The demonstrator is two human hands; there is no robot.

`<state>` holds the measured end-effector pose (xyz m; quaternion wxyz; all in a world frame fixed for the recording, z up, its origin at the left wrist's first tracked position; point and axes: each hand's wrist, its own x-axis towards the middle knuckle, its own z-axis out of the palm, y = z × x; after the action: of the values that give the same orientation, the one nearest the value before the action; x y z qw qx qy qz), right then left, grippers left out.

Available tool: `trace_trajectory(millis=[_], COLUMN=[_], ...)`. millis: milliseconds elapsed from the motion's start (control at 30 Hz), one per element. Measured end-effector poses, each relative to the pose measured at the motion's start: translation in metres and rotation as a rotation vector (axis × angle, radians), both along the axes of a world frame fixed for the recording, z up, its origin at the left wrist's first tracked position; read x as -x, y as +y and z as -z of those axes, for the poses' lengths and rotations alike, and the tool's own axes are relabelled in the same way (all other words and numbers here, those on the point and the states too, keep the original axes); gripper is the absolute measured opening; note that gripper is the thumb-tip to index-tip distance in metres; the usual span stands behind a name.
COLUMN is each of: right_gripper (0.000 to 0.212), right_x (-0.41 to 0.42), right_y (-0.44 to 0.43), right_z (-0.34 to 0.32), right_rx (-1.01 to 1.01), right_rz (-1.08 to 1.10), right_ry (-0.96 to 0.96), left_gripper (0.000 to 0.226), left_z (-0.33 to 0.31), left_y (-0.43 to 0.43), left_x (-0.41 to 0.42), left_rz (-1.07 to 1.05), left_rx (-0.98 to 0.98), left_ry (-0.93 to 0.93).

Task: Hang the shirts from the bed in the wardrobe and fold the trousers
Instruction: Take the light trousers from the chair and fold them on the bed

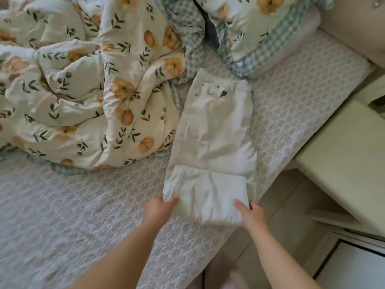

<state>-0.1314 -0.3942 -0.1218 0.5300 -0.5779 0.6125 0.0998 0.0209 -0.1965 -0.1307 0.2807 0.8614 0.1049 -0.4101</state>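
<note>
Nearest, both hands pinch the folded hem of the white trousers (212, 142): left hand (159, 209) at its left corner, right hand (252, 213) at its right. Trousers lie on the bed (73, 205), beside a duvet (83, 90).

White trousers (214, 132), partly folded, on the bed (62, 205).
Laid flat along the bed's right edge, waistband and belt loops at the far end, pocket facing up; the near end is doubled back over the legs in a thick fold.
</note>
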Motion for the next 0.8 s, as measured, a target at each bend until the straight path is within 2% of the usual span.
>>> trace_trajectory(millis=[100, 167, 300, 367, 500, 633, 700, 800], right_gripper=[0.016, 0.017, 0.073, 0.079, 0.071, 0.054, 0.035, 0.013], right_x=[-0.007, -0.003, 0.001, 0.004, 0.017, 0.012, 0.007, 0.002], right_y=[-0.003, 0.006, 0.024, 0.024, 0.025, 0.025, 0.018, 0.001], right_z=[-0.012, -0.008, 0.015, 0.02, 0.011, -0.001, -0.004, -0.009], right_rx=[0.125, 0.186, 0.051, 0.061, 0.181, 0.329, 0.371, 0.305], right_rz=[0.019, 0.031, 0.027, 0.021, -0.052, -0.115, -0.17, -0.29], right_ry=[-0.068, -0.03, 0.142, 0.14, 0.112, -0.03, -0.077, -0.157], left_gripper=[0.02, 0.024, 0.05, 0.068, 0.075, 0.069, 0.059, 0.048], left_z=[-0.006, -0.004, 0.017, 0.025, 0.018, 0.01, 0.005, -0.008], left_y=[0.0, 0.005, 0.016, 0.018, 0.028, 0.032, 0.029, 0.019], left_x=[-0.006, 0.0, 0.013, 0.016, 0.02, 0.015, 0.005, -0.019], left_rz=[-0.082, -0.096, -0.055, 0.045, 0.439, 0.844, 0.959, 0.992], left_rx=[0.109, 0.096, -0.005, 0.011, 0.011, 0.059, 0.063, 0.084], left_ry=[-0.042, -0.075, -0.182, -0.214, -0.25, -0.292, -0.343, -0.409])
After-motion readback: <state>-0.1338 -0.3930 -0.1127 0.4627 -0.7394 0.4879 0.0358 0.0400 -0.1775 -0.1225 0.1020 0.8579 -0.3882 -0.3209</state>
